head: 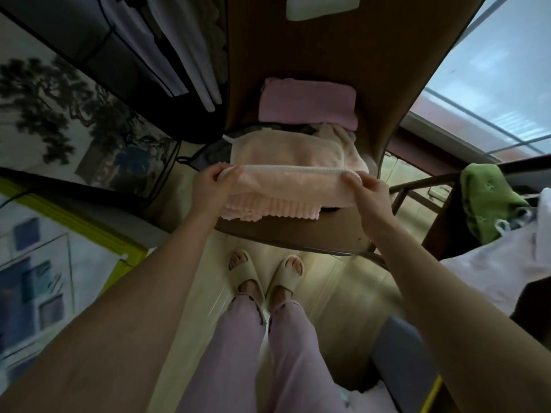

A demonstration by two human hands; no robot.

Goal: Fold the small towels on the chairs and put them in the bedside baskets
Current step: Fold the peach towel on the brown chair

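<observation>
Fingers (229,174) pinch ribbed, fluffy peach towel (277,195) taut.

I held the towel (277,189) over the chair (298,231) seat's front edge, left hand (213,186) and right hand (368,195) at its ends; a folded towel (307,104) lay behind, against the backrest.
</observation>
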